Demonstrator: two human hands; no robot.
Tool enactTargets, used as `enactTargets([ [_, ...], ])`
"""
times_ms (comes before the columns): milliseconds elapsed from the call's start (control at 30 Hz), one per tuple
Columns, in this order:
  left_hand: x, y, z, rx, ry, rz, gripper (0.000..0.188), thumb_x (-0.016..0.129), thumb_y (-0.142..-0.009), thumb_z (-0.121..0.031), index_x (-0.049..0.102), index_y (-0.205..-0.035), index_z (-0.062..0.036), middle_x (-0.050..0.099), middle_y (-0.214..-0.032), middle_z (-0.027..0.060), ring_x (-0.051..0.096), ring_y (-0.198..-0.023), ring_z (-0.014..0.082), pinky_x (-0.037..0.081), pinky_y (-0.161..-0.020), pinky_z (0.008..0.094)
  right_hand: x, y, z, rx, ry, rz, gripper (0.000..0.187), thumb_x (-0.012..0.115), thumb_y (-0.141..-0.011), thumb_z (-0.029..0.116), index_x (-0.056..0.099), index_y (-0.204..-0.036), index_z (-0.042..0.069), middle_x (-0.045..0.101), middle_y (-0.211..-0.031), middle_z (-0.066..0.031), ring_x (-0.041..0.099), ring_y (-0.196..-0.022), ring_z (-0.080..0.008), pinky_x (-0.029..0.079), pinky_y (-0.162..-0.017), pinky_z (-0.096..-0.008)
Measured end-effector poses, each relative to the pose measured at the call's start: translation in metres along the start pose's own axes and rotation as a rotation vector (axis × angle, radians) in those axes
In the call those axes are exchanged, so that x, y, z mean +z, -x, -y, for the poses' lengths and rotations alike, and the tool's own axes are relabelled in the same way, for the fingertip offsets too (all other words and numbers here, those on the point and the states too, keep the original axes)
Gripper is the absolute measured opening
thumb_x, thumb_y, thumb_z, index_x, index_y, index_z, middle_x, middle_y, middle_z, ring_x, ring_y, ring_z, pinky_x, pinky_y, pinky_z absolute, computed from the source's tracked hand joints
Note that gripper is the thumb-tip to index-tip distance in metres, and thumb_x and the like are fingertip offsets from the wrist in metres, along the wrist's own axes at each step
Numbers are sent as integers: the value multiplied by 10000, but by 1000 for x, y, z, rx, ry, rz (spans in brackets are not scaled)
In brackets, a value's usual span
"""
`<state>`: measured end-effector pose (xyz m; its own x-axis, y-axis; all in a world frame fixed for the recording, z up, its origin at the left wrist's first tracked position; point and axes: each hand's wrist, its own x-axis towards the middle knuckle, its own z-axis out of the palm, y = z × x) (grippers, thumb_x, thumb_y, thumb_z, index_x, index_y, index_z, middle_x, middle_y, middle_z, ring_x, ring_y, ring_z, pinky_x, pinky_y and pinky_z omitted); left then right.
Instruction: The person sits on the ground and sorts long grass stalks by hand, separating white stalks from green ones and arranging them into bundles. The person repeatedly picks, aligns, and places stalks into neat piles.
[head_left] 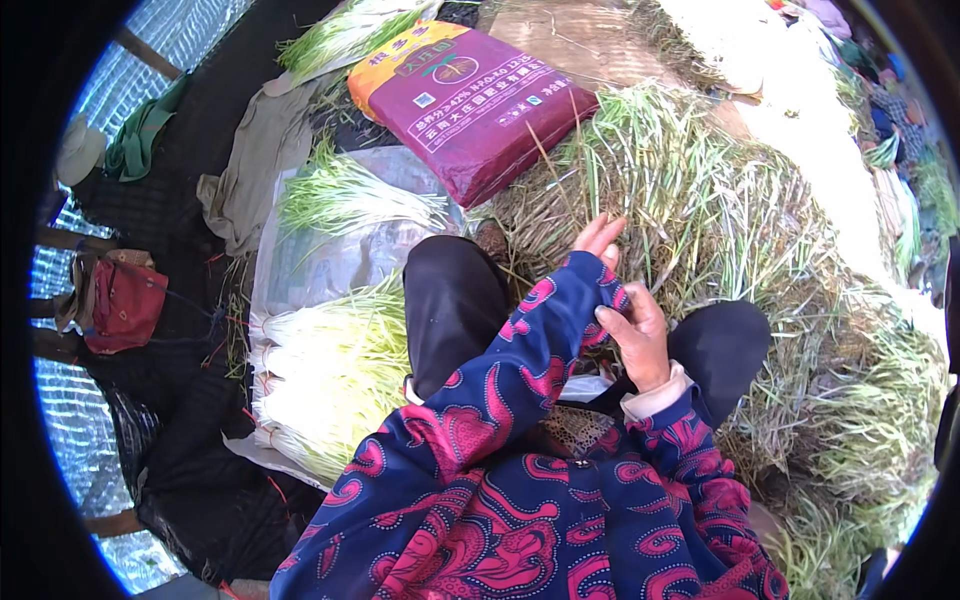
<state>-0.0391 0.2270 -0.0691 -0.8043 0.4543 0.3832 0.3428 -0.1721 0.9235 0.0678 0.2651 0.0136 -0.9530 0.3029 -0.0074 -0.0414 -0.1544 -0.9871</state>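
My left hand (600,240) reaches out of a navy sleeve with pink swirls (545,330), above the edge of a heap of long green plants. Its visible fingers are stretched out and hold nothing; the sleeve hides part of the hand. Just below it, my right hand (642,335) is closed on the left sleeve near its cuff, thumb on top. Left of my dark-trousered knee (450,305), bunches of white-stemmed greens (325,375) lie side by side on a plastic sheet (335,250). A looser bunch of such greens (360,200) lies farther up the sheet.
A purple and yellow sack (480,105) lies flat ahead. The heap of uprooted green plants (690,200) spreads ahead and along my right side. Grey cloth (250,170) lies beside the sheet. At the left are a red bag (128,305) and a green cloth (145,135).
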Motion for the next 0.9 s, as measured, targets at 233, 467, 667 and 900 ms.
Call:
enactTargets([
  [233, -2, 9, 19, -183, -945, 693, 347, 520, -711, -221, 487, -1053, -172, 465, -1082, 46, 337, -1100, 236, 248, -883, 508, 58, -20, 5, -290, 754, 86, 104, 573, -681, 56, 524, -773, 55, 530, -724, -109, 536, -616, -248, 422, -558, -283],
  [467, 25, -11, 75, -658, -151, 439, 380, 555, -709, -287, 524, -1037, -98, 539, -989, 103, 501, -940, 236, 361, -833, 341, 59, -14, 10, -403, 874, 316, 109, 551, -691, 118, 491, -740, 42, 450, -657, -99, 495, -600, -273, 403, -518, -338],
  [667, -35, -95, -30, -634, 987, -476, 185, 446, -815, -225, 510, -933, -96, 558, -921, 7, 520, -851, 135, 406, -716, 293, 53, 45, 10, -293, 398, 362, 340, 567, -722, 159, 485, -1032, 47, 479, -800, -111, 473, -794, -260, 400, -688, -311],
  [900, -6, -85, -111, -492, 1488, -154, 134, 448, -819, -234, 510, -865, -125, 522, -735, -22, 490, -654, 101, 405, -585, 240, 47, 49, -20, 462, -723, 92, 160, 466, -793, 136, 421, -922, 53, 483, -910, -50, 490, -810, -109, 394, -709, -210],
])
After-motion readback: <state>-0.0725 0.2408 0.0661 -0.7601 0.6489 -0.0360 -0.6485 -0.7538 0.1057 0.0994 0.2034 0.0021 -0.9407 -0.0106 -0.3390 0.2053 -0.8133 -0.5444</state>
